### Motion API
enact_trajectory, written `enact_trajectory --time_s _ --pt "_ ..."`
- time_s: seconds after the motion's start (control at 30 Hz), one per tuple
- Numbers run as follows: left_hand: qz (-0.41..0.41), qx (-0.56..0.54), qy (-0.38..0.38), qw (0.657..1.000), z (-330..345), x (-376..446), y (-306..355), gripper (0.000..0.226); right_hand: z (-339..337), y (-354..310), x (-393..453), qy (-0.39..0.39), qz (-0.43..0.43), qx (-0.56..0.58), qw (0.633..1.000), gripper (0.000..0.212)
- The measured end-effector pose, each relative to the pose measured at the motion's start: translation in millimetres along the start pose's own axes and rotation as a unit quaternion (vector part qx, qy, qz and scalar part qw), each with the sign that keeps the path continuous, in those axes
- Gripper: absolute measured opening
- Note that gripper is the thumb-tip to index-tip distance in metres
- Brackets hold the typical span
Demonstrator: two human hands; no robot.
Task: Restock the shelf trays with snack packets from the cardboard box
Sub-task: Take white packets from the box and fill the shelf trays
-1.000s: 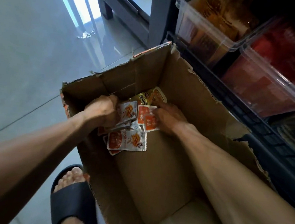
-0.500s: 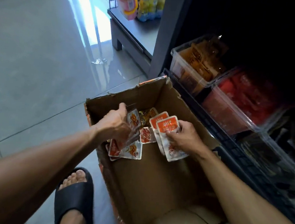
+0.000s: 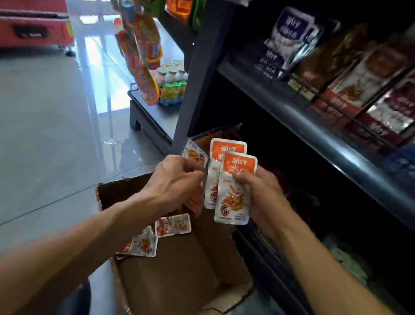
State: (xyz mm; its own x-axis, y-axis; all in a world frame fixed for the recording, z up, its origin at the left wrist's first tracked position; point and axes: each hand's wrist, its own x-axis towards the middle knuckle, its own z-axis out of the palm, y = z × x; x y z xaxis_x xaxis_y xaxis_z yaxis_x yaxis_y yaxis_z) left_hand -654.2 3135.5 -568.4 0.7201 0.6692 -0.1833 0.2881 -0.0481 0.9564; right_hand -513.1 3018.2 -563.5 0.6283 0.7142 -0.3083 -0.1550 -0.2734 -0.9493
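Observation:
Both my hands are raised above the open cardboard box (image 3: 180,283) on the floor. My right hand (image 3: 261,194) grips two orange-and-white snack packets (image 3: 234,184) fanned upright. My left hand (image 3: 174,179) holds another snack packet (image 3: 193,155) just left of them, mostly hidden by its curled fingers. A few loose packets (image 3: 173,226) lie in the box's far left corner. Behind the held packets, a shelf tray (image 3: 216,135) with orange packets sits in the dark lower shelf.
A dark shelf unit (image 3: 305,115) fills the right side, its upper shelf lined with bagged snacks (image 3: 359,77). Hanging snack bags (image 3: 141,38) and small bottles (image 3: 172,84) sit at a low platform beyond. A red cabinet (image 3: 26,8) stands far left on the grey tiled floor.
Both hands have lifted out of the box with packets, up towards the shelf. The view has tilted up, showing the upper shelf.

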Motion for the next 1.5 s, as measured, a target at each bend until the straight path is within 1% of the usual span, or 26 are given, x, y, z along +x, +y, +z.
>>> enact_trajectory --time_s 0.03,0.1,0.17,0.23,0.3,0.43,0.47,0.53,0.6,0.63,0.67,0.7,0.77,0.87,0.97,1.03,1.1,1.2,1.27,1.3,1.4,1.5 --pt "0.030 -0.023 -0.007 0.999 5.2 -7.2 11.7 0.006 -0.5 -8.5 -8.9 0.014 -0.020 0.004 1.000 0.019" --pt "0.085 -0.017 -0.010 0.996 14.7 -16.8 32.2 0.016 -2.6 -22.7 -23.3 0.045 -0.055 0.026 0.997 0.018" --pt "0.090 -0.025 -0.007 0.996 20.8 -20.3 46.6 0.031 -5.6 -35.4 -34.4 0.055 -0.071 0.078 0.993 0.022" --pt "0.085 -0.033 -0.009 0.996 24.0 -19.9 55.1 0.037 -9.0 -46.0 -42.9 0.051 -0.079 0.127 0.987 0.026" --pt "0.097 -0.035 -0.011 0.995 25.8 -18.1 59.7 0.031 -12.5 -51.2 -48.2 0.045 -0.081 0.154 0.984 0.029" --pt "0.121 0.003 -0.077 0.990 31.5 -15.0 61.9 0.019 -17.5 -51.2 -55.3 0.043 -0.085 0.144 0.985 0.036" --pt "0.122 0.011 -0.089 0.988 32.8 -13.5 62.2 0.016 -20.1 -51.6 -56.4 0.048 -0.090 0.124 0.987 0.042" --pt "0.117 0.023 -0.112 0.987 32.3 -9.1 62.9 0.011 -29.6 -58.1 -56.7 0.077 -0.124 0.020 0.989 0.066" --pt "0.111 0.038 -0.136 0.984 29.2 -4.4 62.8 0.011 -45.7 -71.0 -52.6 0.078 -0.185 -0.126 0.971 0.092" --pt "0.110 0.047 -0.152 0.981 27.3 -2.7 62.9 0.011 -52.4 -80.0 -50.2 0.058 -0.206 -0.190 0.958 0.095" --pt "0.108 0.053 -0.171 0.978 26.3 -1.1 62.9 0.011 -57.5 -89.3 -48.6 0.030 -0.214 -0.242 0.946 0.092" --pt "0.107 0.057 -0.189 0.974 26.2 -0.1 63.2 0.011 -60.7 -97.4 -47.3 0.004 -0.213 -0.283 0.935 0.083" --pt "0.109 0.064 -0.197 0.972 27.0 1.7 63.6 0.013 -62.4 -106.8 -44.8 -0.013 -0.204 -0.337 0.919 0.061" --pt "0.109 0.038 -0.177 0.977 27.6 4.8 65.8 0.015 -64.6 -111.0 -42.9 0.000 -0.199 -0.342 0.918 0.035" --pt "0.104 0.009 -0.186 0.977 27.5 6.6 67.4 0.020 -68.9 -111.0 -40.8 0.026 -0.192 -0.325 0.925 0.016" --pt "0.105 0.009 -0.199 0.974 28.8 7.3 67.4 0.022 -69.3 -111.5 -40.0 0.049 -0.193 -0.324 0.925 0.014" --pt "0.110 0.018 -0.201 0.973 30.5 8.4 67.2 0.020 -68.8 -112.8 -39.7 0.058 -0.193 -0.327 0.923 0.017" --pt "0.120 0.038 -0.186 0.974 31.6 13.3 68.1 0.014 -70.7 -120.0 -43.7 0.004 -0.167 -0.346 0.923 0.020" --pt "0.122 0.037 -0.189 0.974 33.8 14.8 70.6 0.011 -74.0 -127.2 -46.9 -0.037 -0.127 -0.360 0.923 0.033" --pt "0.126 0.032 -0.189 0.973 35.6 15.0 72.5 0.011 -75.6 -130.7 -47.6 -0.045 -0.114 -0.371 0.921 0.038" --pt "0.135 0.001 -0.176 0.975 42.8 15.4 78.5 0.013 -82.7 -138.1 -45.5 -0.014 -0.097 -0.378 0.920 0.040" --pt "0.114 -0.047 -0.127 0.984 50.9 23.2 80.5 0.023 -94.8 -148.0 -43.4 0.043 -0.077 -0.330 0.940 0.037"
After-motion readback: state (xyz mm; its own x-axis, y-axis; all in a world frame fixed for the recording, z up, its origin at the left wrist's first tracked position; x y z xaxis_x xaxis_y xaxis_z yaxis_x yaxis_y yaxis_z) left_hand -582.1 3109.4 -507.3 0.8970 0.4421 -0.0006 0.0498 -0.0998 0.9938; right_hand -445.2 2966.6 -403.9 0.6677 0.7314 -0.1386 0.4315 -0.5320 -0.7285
